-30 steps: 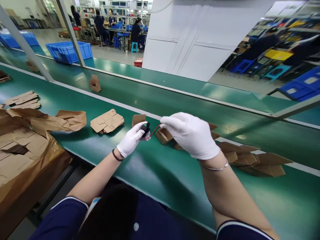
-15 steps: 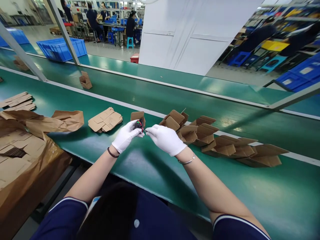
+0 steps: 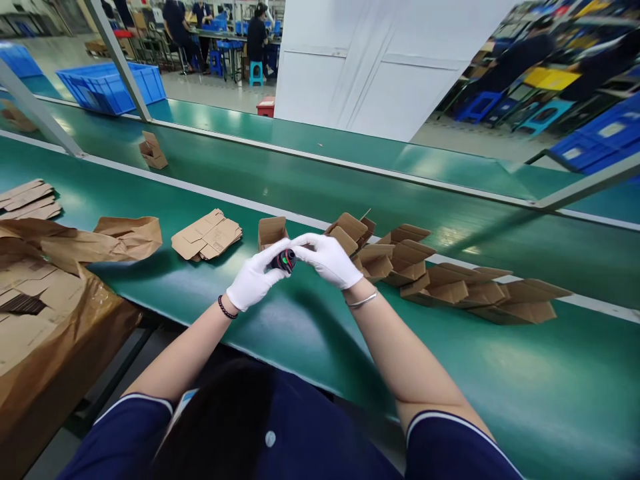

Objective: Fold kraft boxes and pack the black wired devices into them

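Observation:
My left hand (image 3: 251, 279), in a white glove, is closed around a small black device (image 3: 284, 261) with red and green details; its exact kind is unclear. Also gloved in white, my right hand (image 3: 326, 259) has its bent fingers pinched at the device's upper right end. Just behind the hands stands an open cardboard box (image 3: 271, 230), partly covered by them. To the right, several more open boxes (image 3: 407, 257) stand in a slanting row. Left of my left hand lies a stack of flat cardboard blanks (image 3: 206, 235).
A green conveyor table (image 3: 240, 173) with a pale dividing strip runs across. At far left sits a paper-lined carton (image 3: 45, 320) of flat cardboard. Farther back are a single open box (image 3: 153, 151), a blue crate (image 3: 113, 88) and metal posts (image 3: 117, 57). People work beyond.
My right hand has moved up and left onto the device. The device has been turned, and the red wire-like strand beside it no longer stands out. The view has shifted slightly.

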Motion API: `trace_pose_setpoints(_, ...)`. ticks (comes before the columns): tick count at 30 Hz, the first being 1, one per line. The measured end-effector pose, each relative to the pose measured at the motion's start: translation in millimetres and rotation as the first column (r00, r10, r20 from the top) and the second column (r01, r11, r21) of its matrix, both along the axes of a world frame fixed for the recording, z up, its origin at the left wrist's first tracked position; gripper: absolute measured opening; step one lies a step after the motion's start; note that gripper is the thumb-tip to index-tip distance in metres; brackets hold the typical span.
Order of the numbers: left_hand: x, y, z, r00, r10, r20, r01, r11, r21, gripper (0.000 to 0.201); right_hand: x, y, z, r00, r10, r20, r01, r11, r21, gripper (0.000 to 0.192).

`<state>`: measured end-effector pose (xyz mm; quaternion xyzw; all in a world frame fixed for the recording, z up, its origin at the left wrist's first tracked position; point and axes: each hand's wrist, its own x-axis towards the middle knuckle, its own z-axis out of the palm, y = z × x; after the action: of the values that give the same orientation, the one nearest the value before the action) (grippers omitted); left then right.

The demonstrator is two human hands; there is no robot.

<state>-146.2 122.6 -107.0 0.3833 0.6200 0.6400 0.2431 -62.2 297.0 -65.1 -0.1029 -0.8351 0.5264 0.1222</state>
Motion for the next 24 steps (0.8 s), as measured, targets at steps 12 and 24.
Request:
trace_pose_setpoints(12,4,15,-28.8,0.900,0.430,-0.073,-0.433,0.901,-0.029,0.043,-10,-58,-55.2,0.966,-0.237,-0.103,0.208,0.949,-0.236,0.054)
trace_pose_setpoints(24,-81,28,-46.7,0.944,0.086,-0.319,-0.198,0.920,-0.339,0.078,-93,-18,18.5,0.868,-0.034,0.496,-0.413,0.507,0.757,0.027)
